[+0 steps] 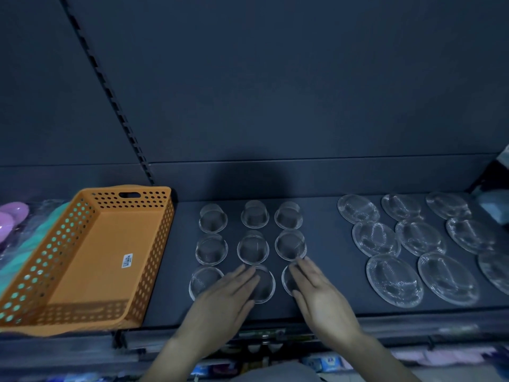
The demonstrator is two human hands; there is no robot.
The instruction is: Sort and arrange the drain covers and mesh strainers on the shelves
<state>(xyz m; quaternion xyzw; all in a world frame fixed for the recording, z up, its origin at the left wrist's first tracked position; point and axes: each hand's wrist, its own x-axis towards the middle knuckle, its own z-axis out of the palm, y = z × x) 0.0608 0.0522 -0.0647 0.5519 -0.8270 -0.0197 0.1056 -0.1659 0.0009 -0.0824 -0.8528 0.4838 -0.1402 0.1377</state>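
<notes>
Flatly, left hand (228, 290) and right hand (316, 288), grip released, touch clear domed mesh strainers (252, 248).

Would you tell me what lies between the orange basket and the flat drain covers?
Nine cup-shaped mesh strainers in three rows, seen in the head view.

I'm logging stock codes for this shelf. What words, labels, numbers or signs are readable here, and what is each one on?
No text here is legible.
The white sticker on the floor of the orange basket: barcode and print, too small to read.
The shelf-edge tags: blurred, unreadable.
The blue packages on the lower shelf: markings too blurred to read.
</notes>
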